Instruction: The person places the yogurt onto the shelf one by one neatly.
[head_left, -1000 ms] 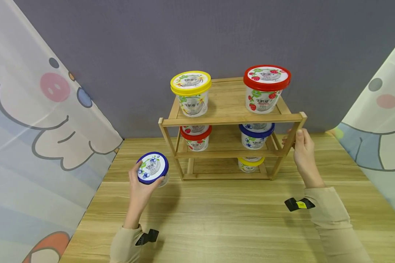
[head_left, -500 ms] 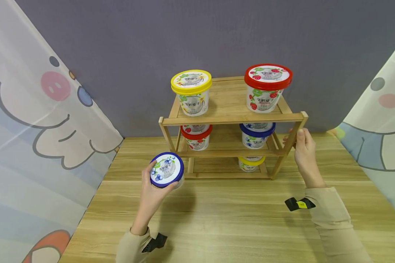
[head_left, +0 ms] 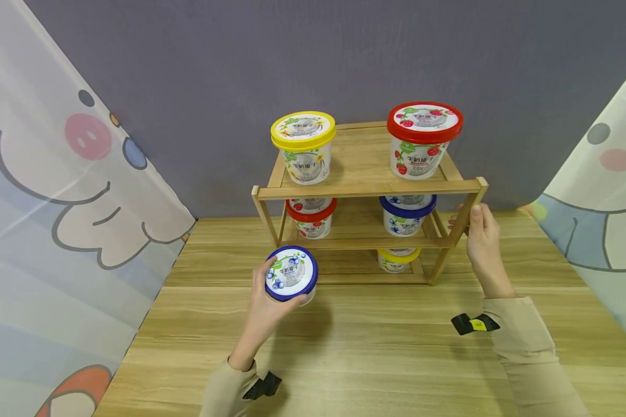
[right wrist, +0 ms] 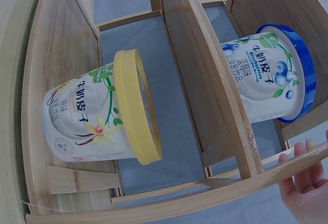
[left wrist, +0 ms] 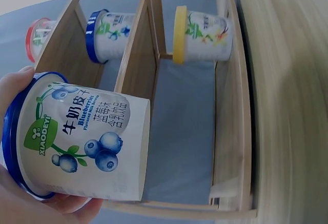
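My left hand (head_left: pixel 266 304) grips a white tub with a blue lid (head_left: pixel 292 273) and blueberry print by its lid end. The tub hangs above the table, before the lower left of a three-tier wooden rack (head_left: pixel 365 188). In the left wrist view, the printed side of this blueberry tub (left wrist: pixel 84 137) faces the camera. At the rack's right side, my right hand (head_left: pixel 482 240) holds the upright post. Its fingertips (right wrist: pixel 311 144) show curled over the wooden edge in the right wrist view.
Yellow-lidded (head_left: pixel 305 147) and red-lidded (head_left: pixel 422 142) tubs stand on the top shelf. The middle shelf bears another red-lidded tub (head_left: pixel 312 219) and a blue-lidded tub (head_left: pixel 407 215). A yellow-lidded tub (head_left: pixel 398 260) sits bottom right. A grey wall (head_left: pixel 229 87) rises behind the table (head_left: pixel 375 347).
The left hand has carried the blueberry tub rightward, from beside the rack to in front of its lower left corner. My right hand stays on the post.
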### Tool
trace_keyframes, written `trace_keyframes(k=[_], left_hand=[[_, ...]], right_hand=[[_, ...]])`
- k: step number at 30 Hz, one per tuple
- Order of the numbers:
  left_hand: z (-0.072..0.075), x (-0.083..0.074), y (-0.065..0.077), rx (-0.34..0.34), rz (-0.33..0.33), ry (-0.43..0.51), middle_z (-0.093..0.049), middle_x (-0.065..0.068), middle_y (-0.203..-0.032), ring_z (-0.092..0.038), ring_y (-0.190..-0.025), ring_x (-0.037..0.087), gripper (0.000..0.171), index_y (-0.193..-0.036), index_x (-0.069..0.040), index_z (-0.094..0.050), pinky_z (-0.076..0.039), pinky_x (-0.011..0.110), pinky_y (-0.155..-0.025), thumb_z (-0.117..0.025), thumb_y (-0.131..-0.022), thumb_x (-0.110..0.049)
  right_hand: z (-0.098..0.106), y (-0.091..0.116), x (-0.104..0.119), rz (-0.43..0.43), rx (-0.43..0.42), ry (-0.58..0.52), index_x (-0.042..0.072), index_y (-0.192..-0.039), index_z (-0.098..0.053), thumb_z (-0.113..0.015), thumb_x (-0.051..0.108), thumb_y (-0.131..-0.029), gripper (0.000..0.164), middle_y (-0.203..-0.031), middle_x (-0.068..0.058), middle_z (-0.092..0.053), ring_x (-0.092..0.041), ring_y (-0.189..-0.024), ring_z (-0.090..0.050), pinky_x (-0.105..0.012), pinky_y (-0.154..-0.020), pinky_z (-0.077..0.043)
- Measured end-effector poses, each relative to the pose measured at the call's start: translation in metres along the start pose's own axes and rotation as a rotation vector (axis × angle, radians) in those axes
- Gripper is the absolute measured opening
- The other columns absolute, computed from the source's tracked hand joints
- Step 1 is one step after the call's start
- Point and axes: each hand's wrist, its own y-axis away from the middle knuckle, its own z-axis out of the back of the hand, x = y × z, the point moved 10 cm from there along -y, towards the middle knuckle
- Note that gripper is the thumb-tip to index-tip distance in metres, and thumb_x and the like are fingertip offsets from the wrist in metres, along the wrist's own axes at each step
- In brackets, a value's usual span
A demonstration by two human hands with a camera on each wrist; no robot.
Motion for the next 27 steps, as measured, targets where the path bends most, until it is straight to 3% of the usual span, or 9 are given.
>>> trace_keyframes(k=[13, 27], left_hand=[[-0.035, 0.012, -0.005, 0.096, 0.004, 0.040, -0.035, 0.012, -0.121, -0.041, -0.111, 0.032, 0.086, -0.131, -0.012, -0.034, -0.033, 0.050, -0.090, -0.082, -0.060, -0.019], [-0.057, 0.035, -0.018, 0.176, 0.034, 0.027, -0.030, 0.015, -0.129, -0.038, -0.115, 0.034, 0.089, -0.135, -0.011, -0.028, -0.032, 0.051, -0.091, -0.080, -0.063, -0.018]], right_hand=[[0.001, 0.000, 0.000, -0.002, -0.006, -0.009, 0.006, -0.096, -0.054, -0.030, 0.027, -0.096, 0.032, -0.082, -0.001, -0.055, -0.004, -0.073, -0.058, -0.014, -0.068, -0.044], [0.001, 0.000, 0.000, -0.008, -0.011, -0.008, 0.005, -0.096, -0.054, -0.030, 0.027, -0.096, 0.032, -0.080, 0.001, -0.055, -0.005, -0.072, -0.057, -0.014, -0.068, -0.044]])
